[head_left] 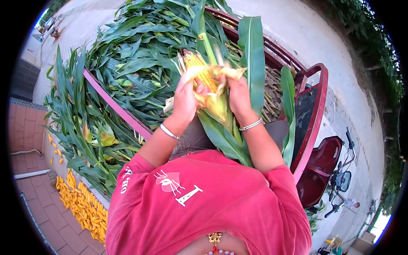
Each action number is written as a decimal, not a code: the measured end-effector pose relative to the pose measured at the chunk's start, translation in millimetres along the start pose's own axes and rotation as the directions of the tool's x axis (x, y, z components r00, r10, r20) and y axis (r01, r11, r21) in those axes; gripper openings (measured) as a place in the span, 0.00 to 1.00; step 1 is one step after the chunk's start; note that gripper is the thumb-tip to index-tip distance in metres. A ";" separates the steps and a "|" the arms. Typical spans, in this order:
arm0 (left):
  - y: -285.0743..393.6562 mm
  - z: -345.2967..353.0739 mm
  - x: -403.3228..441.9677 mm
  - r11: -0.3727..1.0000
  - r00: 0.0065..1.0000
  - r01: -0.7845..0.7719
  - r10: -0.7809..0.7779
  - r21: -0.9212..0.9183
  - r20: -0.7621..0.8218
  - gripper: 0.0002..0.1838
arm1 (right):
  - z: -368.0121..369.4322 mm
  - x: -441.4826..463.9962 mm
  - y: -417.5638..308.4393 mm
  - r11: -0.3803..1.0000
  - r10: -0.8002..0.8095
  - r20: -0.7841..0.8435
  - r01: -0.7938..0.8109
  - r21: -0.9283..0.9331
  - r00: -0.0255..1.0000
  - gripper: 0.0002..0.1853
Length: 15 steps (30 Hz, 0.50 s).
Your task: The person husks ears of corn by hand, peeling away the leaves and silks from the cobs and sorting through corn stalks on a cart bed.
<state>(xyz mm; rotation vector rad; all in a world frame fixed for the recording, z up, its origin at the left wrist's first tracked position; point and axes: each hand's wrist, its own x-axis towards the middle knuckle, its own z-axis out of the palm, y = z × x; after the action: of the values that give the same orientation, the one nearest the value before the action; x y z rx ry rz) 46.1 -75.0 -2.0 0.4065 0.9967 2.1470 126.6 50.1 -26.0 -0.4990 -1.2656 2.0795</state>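
Note:
A yellow corn cob [207, 78] with its husk [217, 106] peeled partly down stands between my hands, still on its leafy green stalk. My left hand [185, 97] is closed at the cob's left side, with pale husk at its fingers. On the right, my right hand [238, 91] has its fingers closed on a strip of pulled-back husk, slightly blurred. The cob's dark tip points up and left. Long green leaves [254, 59] rise beside my right hand, and others hang below the cob over my lap.
Green corn stalks [131, 63] are heaped in a cart with red rails [314, 114]. Husked cobs [83, 204] lie on paving at lower left. A vehicle with a dark red seat [318, 170] and handlebars stands at right. People are partly visible at lower right.

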 end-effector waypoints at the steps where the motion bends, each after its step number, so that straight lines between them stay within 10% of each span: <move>1: 3.3 -18.3 9.5 0.985 0.956 0.088 -0.042 -0.149 0.290 0.12 | 0.6 0.0 -7.3 0.996 0.072 -0.134 -0.065 0.057 0.988 0.11; 4: -4.6 -21.7 -48.3 0.966 0.926 0.231 -0.182 -0.115 0.330 0.10 | -52.1 39.3 12.6 0.768 0.240 -0.197 -0.062 0.638 0.951 0.11; 6: 1.1 -20.3 -92.9 0.773 0.929 -0.152 -0.101 0.616 0.356 0.07 | -45.0 40.3 17.3 0.872 0.293 -0.350 -0.098 0.480 0.890 0.11; 12: -12.1 -29.6 -85.7 0.334 0.647 -0.641 -0.250 0.691 0.720 0.08 | -38.4 36.2 39.2 0.915 0.346 -0.485 -0.175 0.363 0.803 0.10; 15: -6.0 -36.5 -84.4 0.289 0.620 -0.638 -0.358 0.714 0.698 0.18 | -39.7 33.8 44.4 0.913 0.335 -0.438 -0.173 0.368 0.835 0.10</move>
<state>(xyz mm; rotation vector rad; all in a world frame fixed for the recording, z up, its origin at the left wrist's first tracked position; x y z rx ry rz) 87.3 -152.9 -28.9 1.9586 1.6042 0.8553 112.0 84.6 -83.4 -1.0214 -0.5748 2.1226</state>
